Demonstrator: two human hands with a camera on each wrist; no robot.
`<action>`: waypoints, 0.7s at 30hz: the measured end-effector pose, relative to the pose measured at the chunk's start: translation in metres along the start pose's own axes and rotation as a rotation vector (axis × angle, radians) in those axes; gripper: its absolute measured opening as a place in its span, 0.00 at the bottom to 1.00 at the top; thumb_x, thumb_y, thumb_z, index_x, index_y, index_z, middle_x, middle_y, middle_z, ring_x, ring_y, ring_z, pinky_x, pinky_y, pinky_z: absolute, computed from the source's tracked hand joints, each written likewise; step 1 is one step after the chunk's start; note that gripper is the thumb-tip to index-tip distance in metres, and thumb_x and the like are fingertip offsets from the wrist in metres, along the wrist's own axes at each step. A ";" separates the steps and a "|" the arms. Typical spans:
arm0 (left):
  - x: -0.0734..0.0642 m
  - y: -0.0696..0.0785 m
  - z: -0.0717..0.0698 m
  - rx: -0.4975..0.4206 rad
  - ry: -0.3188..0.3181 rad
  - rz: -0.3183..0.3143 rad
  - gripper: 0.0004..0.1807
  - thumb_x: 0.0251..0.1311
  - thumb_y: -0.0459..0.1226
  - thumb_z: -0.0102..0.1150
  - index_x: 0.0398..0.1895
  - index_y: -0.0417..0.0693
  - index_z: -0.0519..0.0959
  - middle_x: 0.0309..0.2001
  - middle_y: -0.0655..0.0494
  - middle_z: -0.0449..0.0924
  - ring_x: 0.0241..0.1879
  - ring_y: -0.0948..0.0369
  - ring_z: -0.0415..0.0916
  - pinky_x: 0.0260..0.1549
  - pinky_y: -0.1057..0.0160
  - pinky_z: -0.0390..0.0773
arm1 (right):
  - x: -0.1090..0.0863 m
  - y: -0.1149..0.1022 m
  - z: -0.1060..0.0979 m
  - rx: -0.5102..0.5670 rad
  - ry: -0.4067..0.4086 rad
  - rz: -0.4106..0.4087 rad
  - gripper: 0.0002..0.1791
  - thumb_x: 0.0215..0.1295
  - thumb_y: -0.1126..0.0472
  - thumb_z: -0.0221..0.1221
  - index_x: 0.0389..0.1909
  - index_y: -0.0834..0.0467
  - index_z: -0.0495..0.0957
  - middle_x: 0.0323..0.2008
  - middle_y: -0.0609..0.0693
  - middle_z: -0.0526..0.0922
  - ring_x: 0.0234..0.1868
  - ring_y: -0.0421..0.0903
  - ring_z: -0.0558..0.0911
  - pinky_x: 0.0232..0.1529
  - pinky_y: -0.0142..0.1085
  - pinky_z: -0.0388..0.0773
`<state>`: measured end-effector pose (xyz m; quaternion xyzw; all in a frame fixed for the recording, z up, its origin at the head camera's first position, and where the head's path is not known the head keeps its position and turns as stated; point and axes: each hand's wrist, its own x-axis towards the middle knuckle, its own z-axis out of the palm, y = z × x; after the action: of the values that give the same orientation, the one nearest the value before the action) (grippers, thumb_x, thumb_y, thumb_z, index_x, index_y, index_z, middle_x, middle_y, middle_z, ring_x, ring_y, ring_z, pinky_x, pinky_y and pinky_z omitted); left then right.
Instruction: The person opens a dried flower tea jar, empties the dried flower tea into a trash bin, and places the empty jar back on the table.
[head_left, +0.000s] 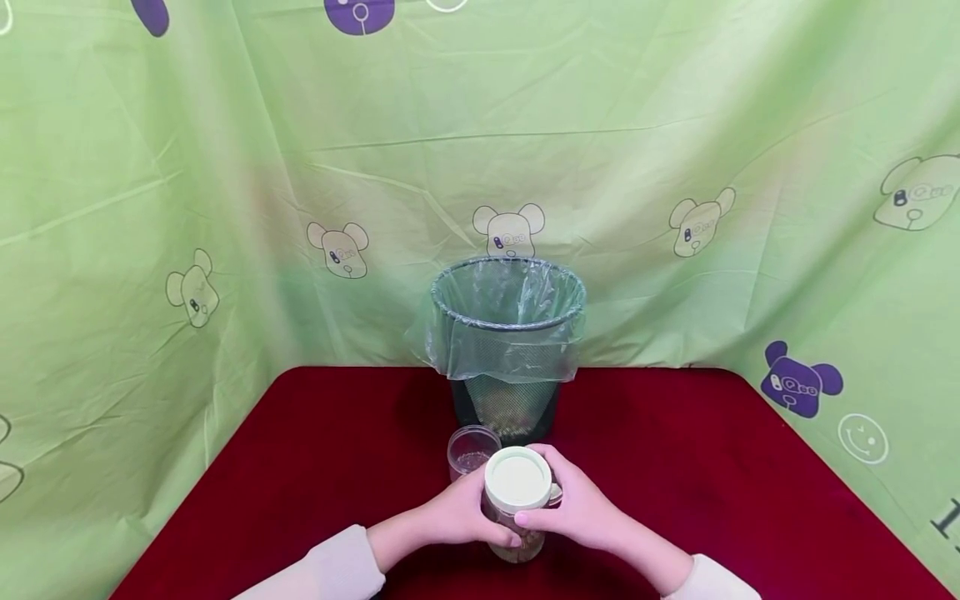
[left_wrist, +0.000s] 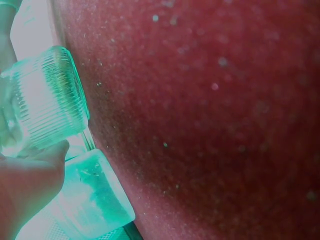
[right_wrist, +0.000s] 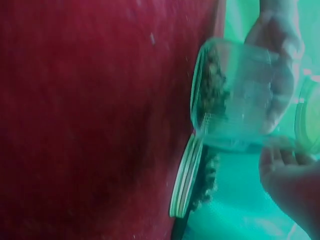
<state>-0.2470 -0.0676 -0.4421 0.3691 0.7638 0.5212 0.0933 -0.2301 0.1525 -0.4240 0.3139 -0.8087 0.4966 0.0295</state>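
A clear jar (head_left: 517, 546) with a white lid (head_left: 517, 478) and brown bits in its bottom stands near the table's front, between both hands. My left hand (head_left: 463, 510) grips its left side, thumb across the front. My right hand (head_left: 576, 505) holds the right side at lid height, thumb at the front just under the rim. A small pale loop sticks out from the lid's right side. The left wrist view shows the jar's ribbed wall (left_wrist: 52, 100); in the right wrist view the brown bits (right_wrist: 212, 82) show through it.
Just behind the jar, to its left, is a clear open container (head_left: 474, 442). A mesh bin (head_left: 510, 408) lined with a translucent bag stands at the back of the red-covered table (head_left: 337, 442). A pale ribbed disc (right_wrist: 185, 177) lies on the table. Green printed curtains surround the table.
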 end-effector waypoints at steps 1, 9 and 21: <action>0.000 0.000 0.000 0.000 0.000 0.002 0.45 0.43 0.39 0.77 0.67 0.55 0.63 0.53 0.64 0.75 0.54 0.65 0.72 0.58 0.64 0.69 | 0.001 0.001 -0.002 0.012 -0.022 -0.015 0.36 0.51 0.54 0.72 0.60 0.53 0.67 0.51 0.45 0.78 0.52 0.42 0.77 0.52 0.35 0.74; 0.000 0.000 0.000 0.020 0.004 0.006 0.46 0.43 0.39 0.77 0.67 0.53 0.63 0.54 0.63 0.74 0.55 0.65 0.71 0.58 0.64 0.68 | 0.009 0.008 -0.010 0.120 -0.146 -0.096 0.36 0.53 0.60 0.71 0.62 0.58 0.65 0.53 0.49 0.77 0.55 0.45 0.75 0.57 0.33 0.70; 0.001 0.000 0.000 0.015 0.001 0.001 0.46 0.42 0.39 0.78 0.67 0.53 0.63 0.54 0.63 0.74 0.55 0.65 0.71 0.58 0.64 0.68 | 0.003 0.001 -0.009 0.094 -0.112 -0.068 0.39 0.54 0.59 0.71 0.64 0.58 0.62 0.56 0.51 0.75 0.56 0.44 0.74 0.57 0.33 0.70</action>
<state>-0.2471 -0.0669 -0.4420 0.3700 0.7675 0.5158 0.0898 -0.2357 0.1588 -0.4194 0.3695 -0.7737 0.5146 -0.0135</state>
